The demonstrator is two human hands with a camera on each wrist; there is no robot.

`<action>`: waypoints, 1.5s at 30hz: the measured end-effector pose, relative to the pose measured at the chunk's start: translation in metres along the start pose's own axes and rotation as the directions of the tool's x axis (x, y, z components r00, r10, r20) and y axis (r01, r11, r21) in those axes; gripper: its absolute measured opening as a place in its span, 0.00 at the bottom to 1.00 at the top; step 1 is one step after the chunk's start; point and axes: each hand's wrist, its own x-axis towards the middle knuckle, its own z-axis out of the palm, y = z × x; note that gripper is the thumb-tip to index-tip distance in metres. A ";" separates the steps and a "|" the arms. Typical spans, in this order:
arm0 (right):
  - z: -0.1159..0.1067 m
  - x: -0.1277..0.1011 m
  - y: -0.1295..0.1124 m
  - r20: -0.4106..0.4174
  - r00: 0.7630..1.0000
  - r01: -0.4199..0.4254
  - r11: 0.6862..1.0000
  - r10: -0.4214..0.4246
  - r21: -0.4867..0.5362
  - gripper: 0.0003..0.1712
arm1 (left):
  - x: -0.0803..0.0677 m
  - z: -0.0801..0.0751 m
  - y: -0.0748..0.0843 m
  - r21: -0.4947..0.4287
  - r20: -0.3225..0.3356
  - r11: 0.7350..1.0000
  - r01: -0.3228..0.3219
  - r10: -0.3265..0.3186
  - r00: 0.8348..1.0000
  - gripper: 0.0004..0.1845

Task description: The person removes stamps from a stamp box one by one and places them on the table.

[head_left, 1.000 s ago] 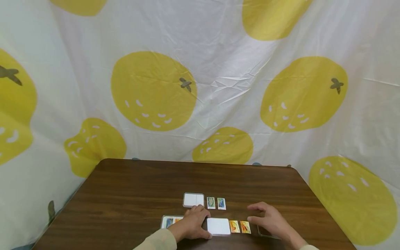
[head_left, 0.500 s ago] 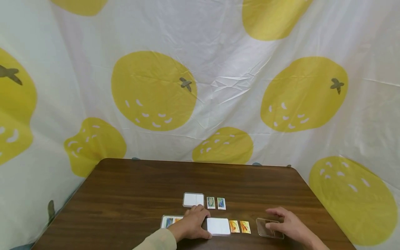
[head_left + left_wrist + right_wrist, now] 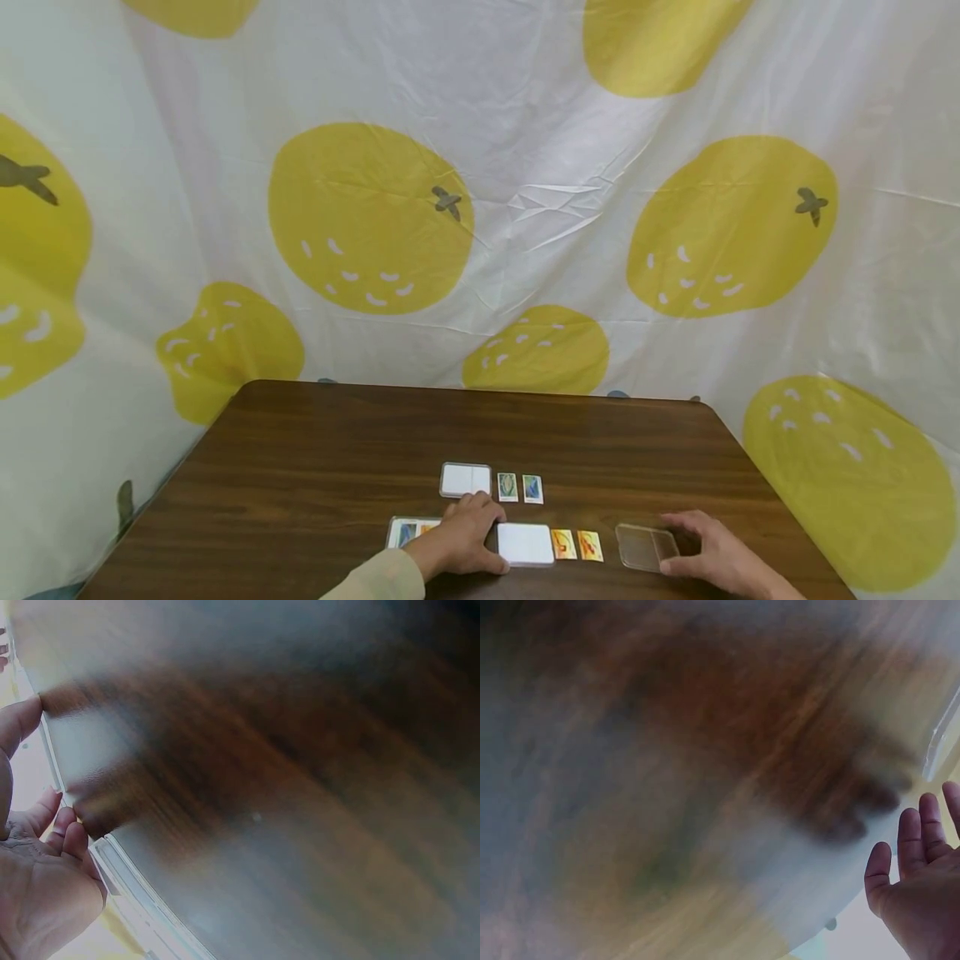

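head: hands [image 3: 467, 536] [image 3: 712, 554] by white case [image 3: 527, 545], clear case [image 3: 640, 547]

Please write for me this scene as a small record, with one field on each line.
left hand: at the left end of the near white case; firmness of hold unclear
right hand: at the right end of the clear case
between these cases: two orange cards
far row: far white case, two blue-green cards
partly hidden by left hand: filled case
surface: dark table
backdrop: fruit-print cloth
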 end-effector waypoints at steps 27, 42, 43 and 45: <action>0.004 0.003 -0.001 0.012 1.000 -0.025 0.994 0.026 -0.111 0.32 | 0.001 0.000 -0.002 -0.005 0.027 1.000 0.004 -0.004 1.000 0.27; 0.005 0.009 -0.009 -0.006 1.000 0.022 0.996 -0.023 -0.083 0.30 | -0.001 -0.002 0.001 0.063 -0.001 0.998 0.006 -0.006 1.000 0.30; 0.006 0.010 -0.010 -0.007 1.000 0.019 0.997 -0.019 -0.076 0.30 | -0.002 -0.003 0.001 0.063 -0.004 0.998 0.008 -0.008 1.000 0.31; 0.006 0.011 -0.013 -0.013 1.000 0.013 0.998 -0.013 -0.065 0.30 | -0.002 -0.004 -0.001 0.057 -0.011 0.998 0.011 -0.011 1.000 0.33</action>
